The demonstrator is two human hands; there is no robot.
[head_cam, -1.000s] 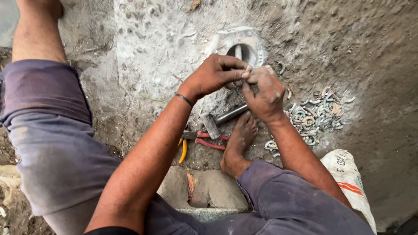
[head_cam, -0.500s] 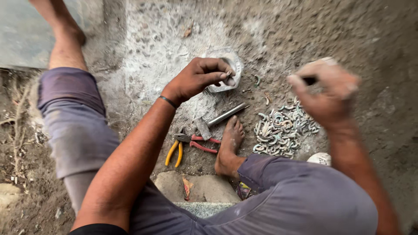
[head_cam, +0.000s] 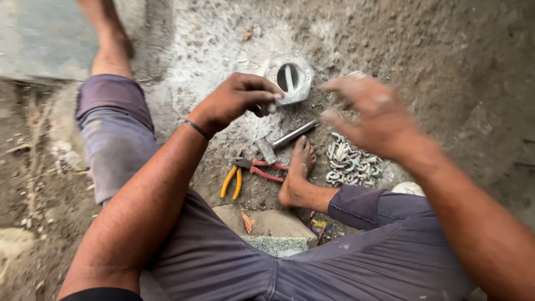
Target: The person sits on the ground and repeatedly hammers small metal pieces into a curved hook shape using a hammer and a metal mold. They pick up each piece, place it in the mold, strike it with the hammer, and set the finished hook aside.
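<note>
Dusty grey ground (head_cam: pixel 446 50) with small stones fills the head view, and a person sits low on it with both legs in purple-grey trousers. Their left hand (head_cam: pixel 237 100) hangs over the ground with the fingers curled together, the fingertips pinching something small that I cannot make out, just beside a round metal ring block (head_cam: pixel 290 78) with a dark hole in its middle. Their right hand (head_cam: pixel 373 111) is raised nearby and blurred; its fingers look loosely spread and hold nothing visible. Below the hands a hammer (head_cam: pixel 281 142) lies on the ground, its metal handle pointing toward the ring block. Near it lie pliers with yellow handles (head_cam: pixel 233 179) and pliers with red handles (head_cam: pixel 262 167). A bare foot (head_cam: pixel 298 167) rests between these tools and a pile of small pale metal links (head_cam: pixel 351 161).
</note>
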